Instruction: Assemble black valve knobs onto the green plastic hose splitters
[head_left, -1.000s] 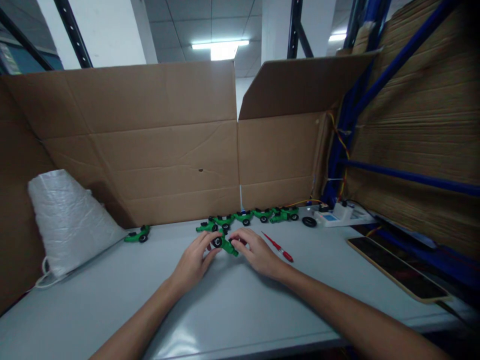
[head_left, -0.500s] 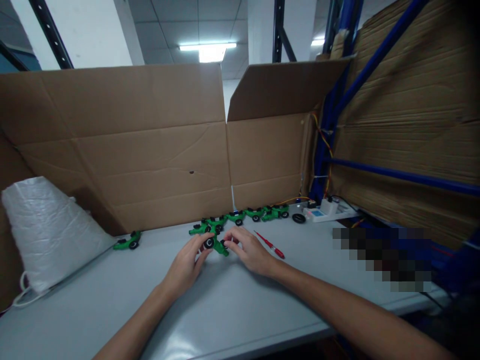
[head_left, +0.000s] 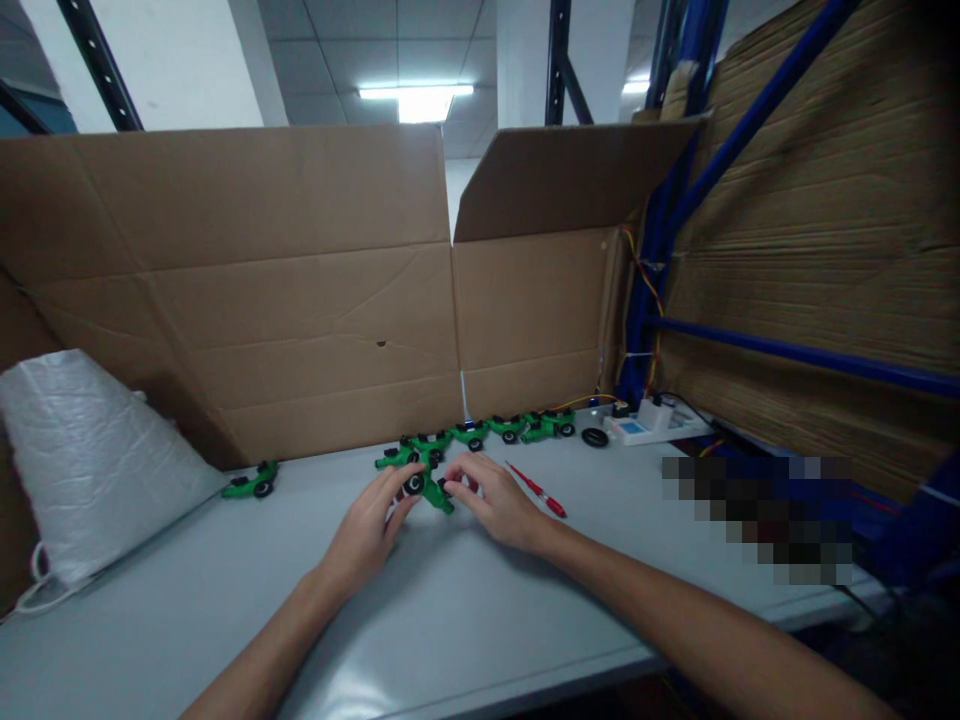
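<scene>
Pale, glossy bench. Brown cardboard walling back and sides. Blue frame at right. Above cardboard: white pillars, tiled ceiling, lit lamp.

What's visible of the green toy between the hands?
The green toy looks plastic, with a black, pale-ringed wheel at left. It is tilted, one end pointing down and right in view. The left hand grips it by that wheel; the right hand touches its right side. Hands hide parts of it.

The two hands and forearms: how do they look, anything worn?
The gloveless left hand and gloveless right hand show no discernible rings or markings; the tapering left forearm and right forearm are sleeveless, without visible watch, bracelet or cable.
</scene>
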